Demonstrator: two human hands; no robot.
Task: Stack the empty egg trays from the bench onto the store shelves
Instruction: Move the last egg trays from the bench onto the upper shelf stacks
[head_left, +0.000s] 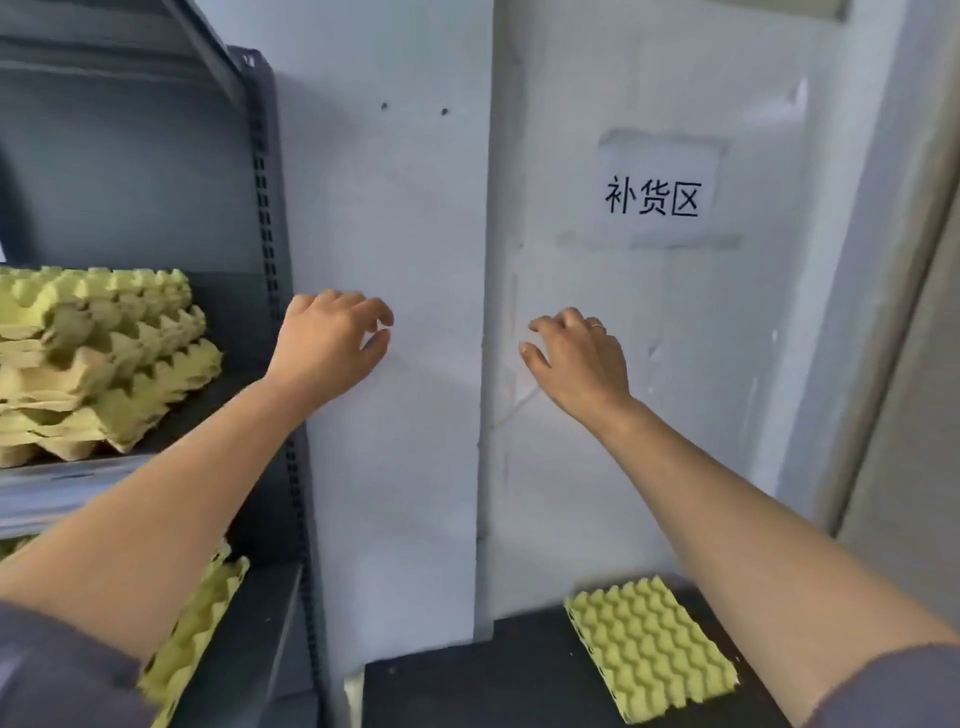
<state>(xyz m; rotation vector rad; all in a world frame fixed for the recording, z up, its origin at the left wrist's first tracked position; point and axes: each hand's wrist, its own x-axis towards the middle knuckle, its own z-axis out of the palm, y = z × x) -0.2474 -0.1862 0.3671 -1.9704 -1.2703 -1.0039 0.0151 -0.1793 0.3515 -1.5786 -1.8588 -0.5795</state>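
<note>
- Left hand, right hand: both empty, fingers loosely curled, raised between loads.
- Egg tray: on bench, awaiting pickup.
- Stacked trays: on shelf.

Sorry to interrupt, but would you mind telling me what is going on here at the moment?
A person is putting empty egg trays from a dark bench onto grey store shelves. Right now both hands hold nothing: the left hand and right hand hang in front of the white wall, fingers loosely curled. A pile of trays sits on the shelf at the left, more trays lie on the shelf below, and one tray lies on the bench, not yet shelved.
</note>
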